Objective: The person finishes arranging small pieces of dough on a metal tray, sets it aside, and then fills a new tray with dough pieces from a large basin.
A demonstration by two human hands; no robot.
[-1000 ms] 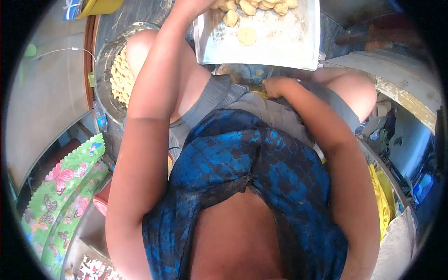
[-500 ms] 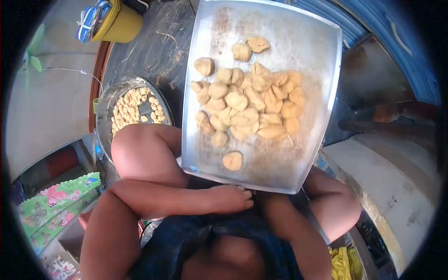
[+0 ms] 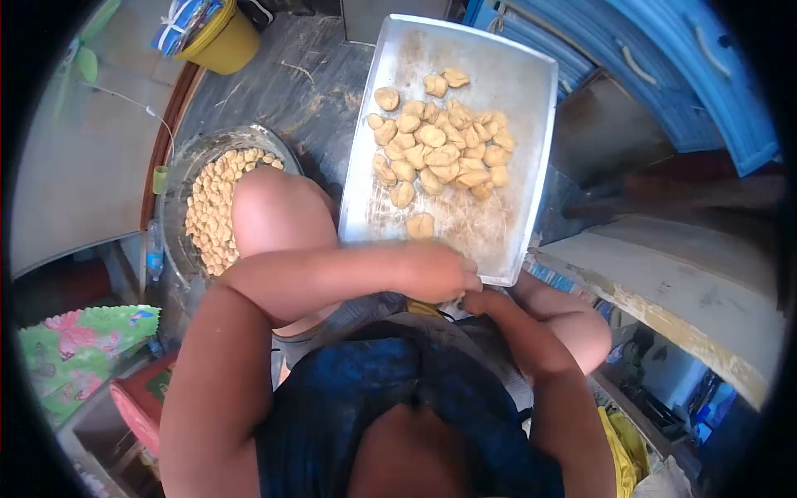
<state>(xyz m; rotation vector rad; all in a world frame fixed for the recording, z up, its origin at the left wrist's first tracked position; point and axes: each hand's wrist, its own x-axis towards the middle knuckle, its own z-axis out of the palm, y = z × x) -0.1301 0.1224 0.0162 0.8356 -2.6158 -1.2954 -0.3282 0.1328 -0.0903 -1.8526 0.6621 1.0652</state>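
A shallow metal tray (image 3: pixel 519 216) rests in front of my body, tilted in view. Tan, lumpy, creased pieces (image 3: pixel 444 148) are heaped in its middle, with one lying apart near the tray's front edge. My left hand (image 3: pixel 436 272) reaches across that edge with its fingers curled together. Touching or almost touching its fingertips is my right hand (image 3: pixel 481 301), closed just below the tray's front corner. Whatever the fingers hold is too small and blurred to make out.
A round dark basin (image 3: pixel 178 232) with many similar tan pieces (image 3: pixel 212 212) stands left, partly behind my knee (image 3: pixel 282 207). A yellow bucket (image 3: pixel 224 46) is at the back left. Blue drawers (image 3: pixel 656 62) stand back right; a worn pale ledge (image 3: pixel 664 286) runs along the right.
The tray appears lower and smaller in view, shifted right. My left hand has moved up and right onto the tray's front edge, and my right hand has come up beside it.
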